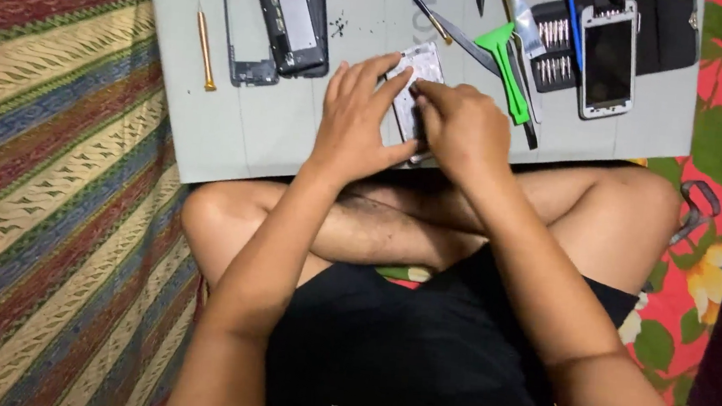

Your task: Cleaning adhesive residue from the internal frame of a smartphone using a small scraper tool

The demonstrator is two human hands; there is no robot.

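Grey surface (236, 140): both hands, left (360, 116) and right (463, 129), grip stripped phone (415, 77); frame (241, 31), back cover (299, 19) already off, unassembled.

**What the view keeps back**

The left hand (355, 115) and right hand (463, 127) cover most of the silver phone frame (421, 67); only its upper end shows, and the grip on it cannot be made out. The top edge cuts off the black spudger (420, 6), the dark tool case (668, 30) and the grey work mat (237, 131). The bits in the screwdriver bit set (554, 50) are too small to tell apart.
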